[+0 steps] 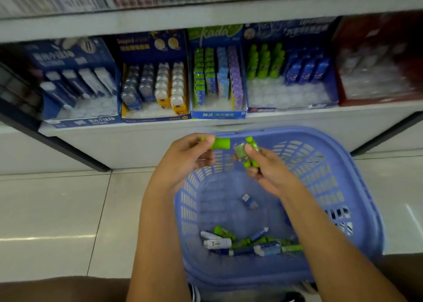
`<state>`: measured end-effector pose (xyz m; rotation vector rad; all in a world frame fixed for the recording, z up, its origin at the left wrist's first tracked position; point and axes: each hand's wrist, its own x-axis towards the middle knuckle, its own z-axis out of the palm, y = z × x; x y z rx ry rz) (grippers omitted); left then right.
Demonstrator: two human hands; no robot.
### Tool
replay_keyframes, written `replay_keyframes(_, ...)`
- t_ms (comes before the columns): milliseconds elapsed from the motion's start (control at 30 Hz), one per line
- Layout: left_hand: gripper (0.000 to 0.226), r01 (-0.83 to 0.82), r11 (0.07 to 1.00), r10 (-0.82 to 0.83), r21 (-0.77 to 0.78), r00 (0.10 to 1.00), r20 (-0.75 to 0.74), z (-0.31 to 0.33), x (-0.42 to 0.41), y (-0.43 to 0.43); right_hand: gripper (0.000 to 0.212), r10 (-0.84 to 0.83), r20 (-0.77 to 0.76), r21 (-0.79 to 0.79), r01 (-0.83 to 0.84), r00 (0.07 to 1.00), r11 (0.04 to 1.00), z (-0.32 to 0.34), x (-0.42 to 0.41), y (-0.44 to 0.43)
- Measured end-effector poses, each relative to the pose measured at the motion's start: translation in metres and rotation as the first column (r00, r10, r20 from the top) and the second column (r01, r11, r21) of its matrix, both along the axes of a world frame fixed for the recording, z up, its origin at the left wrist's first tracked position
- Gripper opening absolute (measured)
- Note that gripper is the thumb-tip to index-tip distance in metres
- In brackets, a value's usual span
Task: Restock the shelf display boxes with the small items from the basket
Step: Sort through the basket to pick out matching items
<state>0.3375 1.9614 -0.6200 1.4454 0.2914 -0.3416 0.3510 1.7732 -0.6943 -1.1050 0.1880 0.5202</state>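
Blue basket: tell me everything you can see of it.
The blue basket looks like plastic, with slotted walls and a rounded rim. It stands on the pale tiled floor before the shelf. Green, white and blue items lie heaped at its near end, one blue item apart.

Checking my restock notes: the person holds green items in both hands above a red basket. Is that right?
Not quite. The head view shows the basket is blue, not red. The left hand does hold a green item and the right hand a green bundle above it.
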Motion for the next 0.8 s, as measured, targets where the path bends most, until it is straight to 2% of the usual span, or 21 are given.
replay_keyframes(200, 0.03, 0.031, 0.989, 0.019, -0.146, 0.944, 0.328, 0.043, -0.006, -0.023, 0.015, 0.048, 0.361, -0.072, -0.023, 0.931, 0.997, 0.077, 0.002, -0.029)
replay_keyframes(333, 0.029, 0.122, 0.977, -0.03, -0.173, 0.888, 0.459, 0.064, -0.009, -0.03, 0.016, 0.095, 0.485, -0.118, -0.043, 0.869, 0.992, 0.111, -0.005, -0.044)
replay_keyframes(467, 0.029, 0.182, 0.958, -0.061, -0.219, 0.882, 0.468, 0.073, -0.016, -0.036, 0.025, 0.113, 0.58, -0.19, -0.001, 0.806, 0.982, 0.134, -0.007, -0.05)
replay_keyframes(567, 0.026, 0.15, 0.96, -0.038, -0.238, 0.908, 0.417, 0.074, -0.019, -0.036, 0.025, 0.124, 0.627, -0.215, 0.017, 0.769, 0.976, 0.146, -0.011, -0.05)
replay_keyframes(800, 0.03, 0.042, 0.999, -0.041, 0.007, 0.9, 0.433, 0.079, -0.021, -0.03, 0.03, 0.139, 0.625, -0.406, 0.169, 0.768, 0.898, 0.155, -0.015, -0.048)
